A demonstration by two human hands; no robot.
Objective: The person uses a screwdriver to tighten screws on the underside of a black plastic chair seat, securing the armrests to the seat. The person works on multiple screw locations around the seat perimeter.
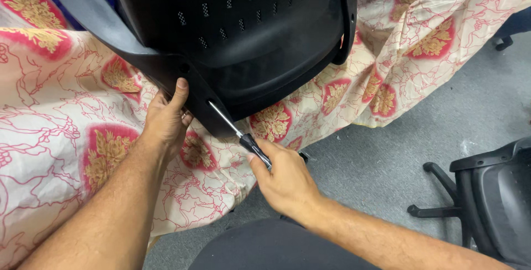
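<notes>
- Black plastic chair back (243, 32) with rows of small slots lies tilted across the upper middle of the view, resting on a cream cloth (50, 137) printed with red and gold leaf patches.
- The cloth covers a raised surface on the left and hangs down to the grey floor (387, 159).
- Left hand (165, 119): pressed against the lower left edge of the chair back, thumb pointing up along the black plastic, fingers tucked behind the edge and mostly hidden; it grips the edge.
- Right hand (287, 178): fingers clamped around the black handle of a screwdriver (238, 133).
- The screwdriver's metal shaft runs up and to the left; its tip meets the lower rim of the chair back, just right of the left hand.
- The two hands are near each other, not touching.
- Dark rounded surface (265, 248) at bottom centre, between the forearms; cannot tell what it is.
- Second black chair (492, 192) with wheeled base stands on the floor at the right edge, well apart from the hands.
</notes>
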